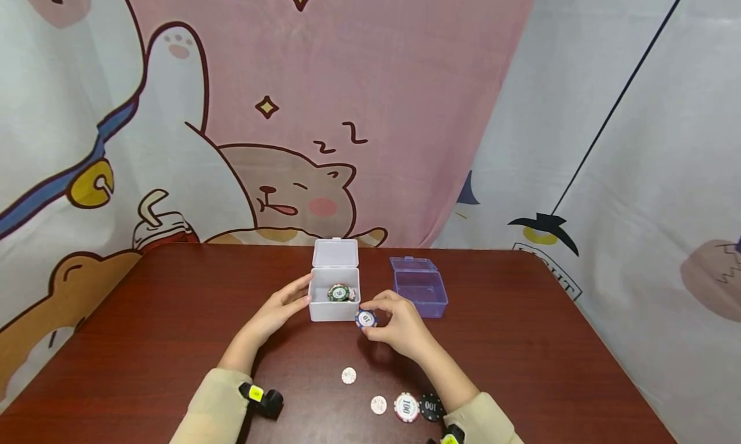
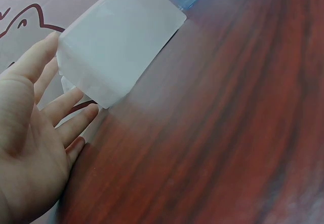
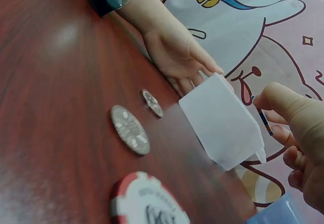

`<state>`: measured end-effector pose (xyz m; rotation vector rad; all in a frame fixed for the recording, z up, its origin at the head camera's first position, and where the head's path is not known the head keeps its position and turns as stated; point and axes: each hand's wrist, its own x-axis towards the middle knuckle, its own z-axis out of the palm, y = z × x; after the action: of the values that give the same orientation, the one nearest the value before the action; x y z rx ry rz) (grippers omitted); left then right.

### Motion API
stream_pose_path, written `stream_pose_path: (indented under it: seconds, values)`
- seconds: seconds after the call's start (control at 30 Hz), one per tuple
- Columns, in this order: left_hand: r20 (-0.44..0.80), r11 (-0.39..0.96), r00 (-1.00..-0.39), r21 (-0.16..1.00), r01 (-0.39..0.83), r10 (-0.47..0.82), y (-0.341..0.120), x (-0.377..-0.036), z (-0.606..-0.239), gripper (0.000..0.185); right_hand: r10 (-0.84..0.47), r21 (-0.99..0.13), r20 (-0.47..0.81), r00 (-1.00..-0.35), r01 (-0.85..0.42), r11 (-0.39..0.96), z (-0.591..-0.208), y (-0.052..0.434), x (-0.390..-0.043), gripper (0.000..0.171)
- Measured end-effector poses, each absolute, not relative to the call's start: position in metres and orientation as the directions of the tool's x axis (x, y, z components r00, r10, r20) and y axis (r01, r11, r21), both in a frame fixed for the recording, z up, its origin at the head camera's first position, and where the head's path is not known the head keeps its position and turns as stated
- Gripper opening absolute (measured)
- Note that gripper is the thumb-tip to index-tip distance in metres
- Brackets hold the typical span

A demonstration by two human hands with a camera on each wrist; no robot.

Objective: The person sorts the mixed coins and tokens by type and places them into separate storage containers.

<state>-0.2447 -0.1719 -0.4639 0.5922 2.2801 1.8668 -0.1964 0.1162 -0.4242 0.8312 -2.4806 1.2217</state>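
My right hand point(image 1: 403, 326) pinches a blue-edged poker chip point(image 1: 366, 318) marked 10 between thumb and fingers. It holds the chip at the front right corner of a white plastic box point(image 1: 334, 313), whose lid stands open. Inside the box lie a green-edged poker chip point(image 1: 338, 293) and part of a paler chip beside it. Against the box's left side rests my left hand point(image 1: 276, 313), its fingers extended. The right wrist view shows the pinched chip point(image 3: 264, 121) edge-on, near the box wall.
A blue translucent box point(image 1: 421, 295) with a raised lid stands right of the white one. Closer to the front lie two small pale discs point(image 1: 348, 375), a red-edged chip point(image 1: 407, 407) marked 100 and a black chip point(image 1: 431, 407). A patterned cloth point(image 1: 405, 109) hangs behind the table.
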Motion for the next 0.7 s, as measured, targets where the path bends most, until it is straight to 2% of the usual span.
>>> stream_pose_path:
  seconds: [0.3, 0.7]
  values:
    - [0.137, 0.167, -0.917, 0.963, 0.212, 0.375, -0.172, -0.245, -0.465, 0.054, -0.382, -0.611, 0.504, -0.775, -0.632, 0.476, -0.413, 0.108, -0.207, 0.036]
    - [0.167, 0.128, -0.905, 0.964, 0.233, 0.391, -0.171, -0.245, -0.465, 0.055, -0.397, -0.592, 0.502, -0.768, -0.64, 0.49, -0.399, 0.095, -0.227, 0.036]
